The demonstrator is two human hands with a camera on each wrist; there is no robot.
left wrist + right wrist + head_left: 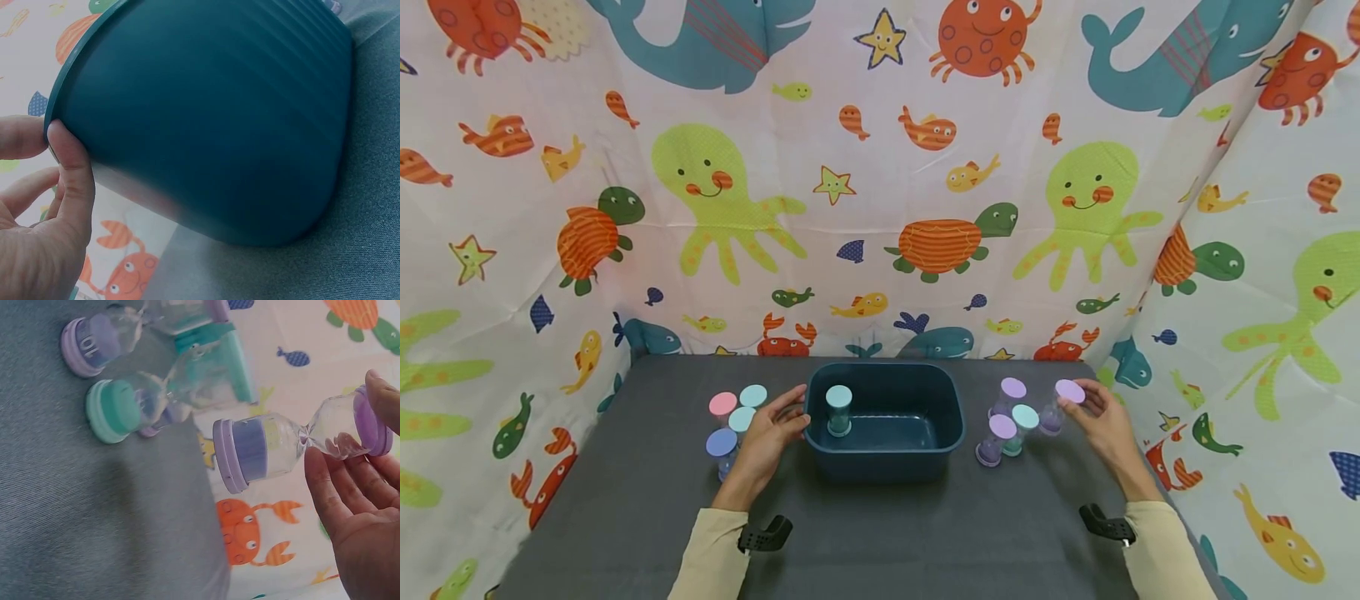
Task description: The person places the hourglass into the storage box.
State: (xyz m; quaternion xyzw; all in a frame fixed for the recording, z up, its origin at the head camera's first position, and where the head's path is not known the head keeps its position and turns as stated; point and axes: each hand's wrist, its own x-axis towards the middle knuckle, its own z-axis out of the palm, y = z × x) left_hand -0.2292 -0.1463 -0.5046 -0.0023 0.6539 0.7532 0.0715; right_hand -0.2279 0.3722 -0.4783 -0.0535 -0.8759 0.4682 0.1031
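Note:
My left hand [772, 435] pinches the left rim of a dark teal plastic bin [880, 467]; the left wrist view has the thumb [72, 165] on the outer wall and a finger over the rim. Inside the bin, toward its left end, a mint-capped sand timer [839, 412] stands upright. My right hand [1105, 421] grips a purple sand timer [250, 456] by its upper cap and glass, its purple sand in the lower bulb. Beside it stand two more purple sand timers [989, 450] and a mint one [1018, 433].
Left of the bin, partly behind my left hand, stand a pink-capped sand timer [722, 406], a blue one [722, 446] and two mint ones [752, 397]. Grey cloth covers the table [925, 542]. A sea-animal printed curtain [865, 192] rises at the back and sides.

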